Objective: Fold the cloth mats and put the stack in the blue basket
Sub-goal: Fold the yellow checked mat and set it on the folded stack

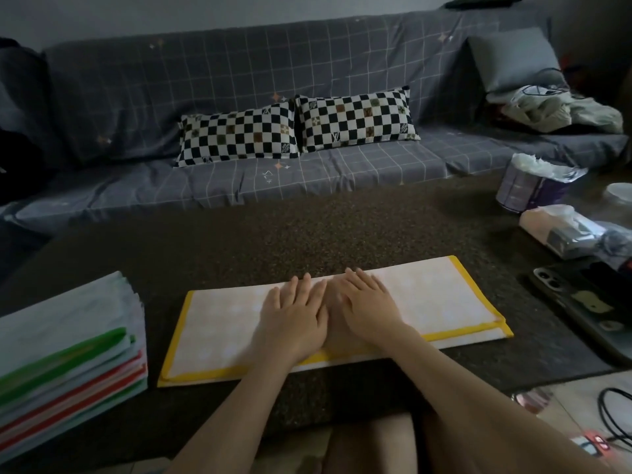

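On the tabletop (307, 234), both hands, left hand (294, 318) and right hand (367, 302), press the folded yellow mat (444, 295) with flat, slightly spread fingers (301, 285); smoothing outward should flatten the crease.

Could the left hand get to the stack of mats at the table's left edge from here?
Probably yes: the left hand lies flat on the yellow-edged mat, and only bare table separates it from the stack.
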`<state>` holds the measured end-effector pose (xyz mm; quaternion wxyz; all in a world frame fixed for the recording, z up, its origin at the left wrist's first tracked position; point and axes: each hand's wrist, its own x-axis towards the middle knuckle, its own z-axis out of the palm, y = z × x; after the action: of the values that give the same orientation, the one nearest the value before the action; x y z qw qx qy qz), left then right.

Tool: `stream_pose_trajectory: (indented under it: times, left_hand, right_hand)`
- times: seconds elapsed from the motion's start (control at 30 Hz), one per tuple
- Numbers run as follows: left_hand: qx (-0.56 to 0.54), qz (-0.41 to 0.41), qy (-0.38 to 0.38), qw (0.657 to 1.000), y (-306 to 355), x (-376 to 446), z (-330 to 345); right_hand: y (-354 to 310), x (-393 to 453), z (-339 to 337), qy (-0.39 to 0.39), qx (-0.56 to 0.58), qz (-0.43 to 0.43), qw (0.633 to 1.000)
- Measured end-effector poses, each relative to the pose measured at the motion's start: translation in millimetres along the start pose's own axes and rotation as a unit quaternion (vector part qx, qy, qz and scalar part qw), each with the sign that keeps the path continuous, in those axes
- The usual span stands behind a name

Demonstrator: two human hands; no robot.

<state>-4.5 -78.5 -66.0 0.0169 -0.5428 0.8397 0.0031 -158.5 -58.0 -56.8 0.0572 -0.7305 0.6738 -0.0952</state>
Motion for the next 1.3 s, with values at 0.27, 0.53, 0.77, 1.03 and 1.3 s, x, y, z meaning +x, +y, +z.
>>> stream_pose_trajectory:
  times: [0.27,0.53,0.77,1.03,1.3]
  left_hand:
    - [-0.006,-0.001,-0.007,1.000,-3.9,5.2,5.2]
    - [-0.004,-0.004,-0.006,1.000,-2.7,3.7,4.1]
    - [-0.023,-0.007,-0.011,1.000,-2.2,3.1,1.2]
    - [-0.041,-0.030,-0.020,0.999,0.5,1.7,-6.2]
    - [-0.050,-0.027,-0.014,0.998,-40.1,-11.1,-5.7]
  right_hand:
    - [65.9,0.1,-4.6,-0.050,-0.024,0.097,0.994]
    - [120.0,-14.0,-18.1,-0.040,-0.036,0.178,0.983]
    - [114.7,-14.6,-21.9,-0.057,-0.032,0.185,0.981]
    - [24.5,-4.0,-18.9,-0.024,0.078,0.017,0.997]
    - [-9.2,4.7,13.0,-0.055,-0.040,-0.022,0.997]
